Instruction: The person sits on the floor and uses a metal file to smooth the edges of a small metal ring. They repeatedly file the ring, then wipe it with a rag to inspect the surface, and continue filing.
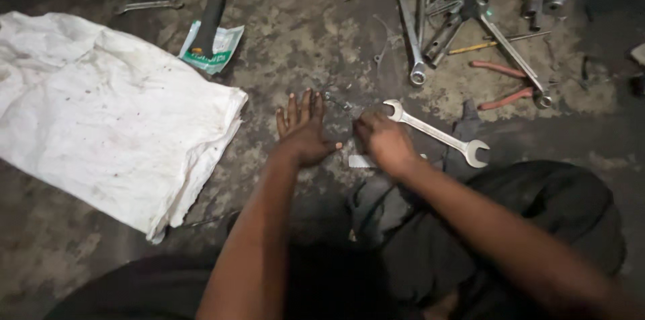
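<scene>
My left hand (304,128) lies flat on the stained concrete floor (302,37), fingers spread and empty. Just to its right, my right hand (381,138) is curled over small dark metal bits (338,101) on the floor; whether it grips anything is hidden. A silver double open-end wrench (437,134) lies right beside my right hand, its near jaw almost at my knuckles. A small white scrap (359,161) shows under my right wrist.
A large dirty white sack cloth (107,118) covers the floor at left. A hammer (215,7) rests on a green and white packet (218,48). Several wrenches, sockets, red-handled pliers (504,85) and a long spanner (408,24) are scattered at upper right. My dark-clothed knees fill the bottom.
</scene>
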